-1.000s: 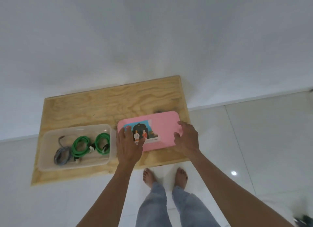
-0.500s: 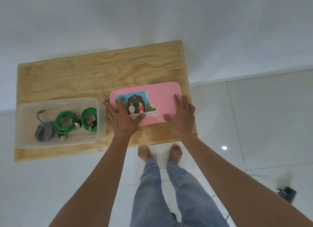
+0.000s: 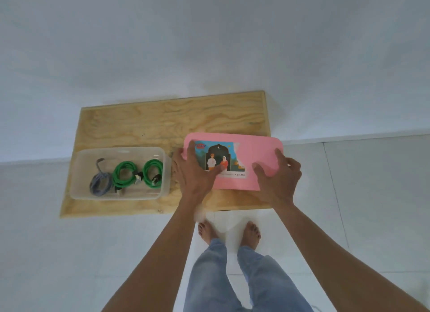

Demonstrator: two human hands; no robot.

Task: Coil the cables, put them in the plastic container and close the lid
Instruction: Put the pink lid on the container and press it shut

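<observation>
A clear plastic container (image 3: 76, 172) stands open at the left of the wooden board. Inside it lie two coiled green cables (image 3: 130, 172) and a coiled grey cable (image 3: 100, 183). A pink lid (image 3: 256, 149) with a picture sticker is at the board's right, its right end past the board's edge. My left hand (image 3: 193, 174) holds the lid's left end, fingers spread over the sticker. My right hand (image 3: 277, 176) grips the lid's right front corner. The lid looks slightly lifted off the board.
The plywood board (image 3: 162, 121) sits low against a white wall (image 3: 209, 44). White floor tiles (image 3: 372, 195) surround it. My bare feet (image 3: 229, 232) and jeans legs stand just in front of the board's near edge.
Both hands have gone from resting flat on the pink lid to gripping its two ends, and the lid has shifted to the right. The camera view has also moved.
</observation>
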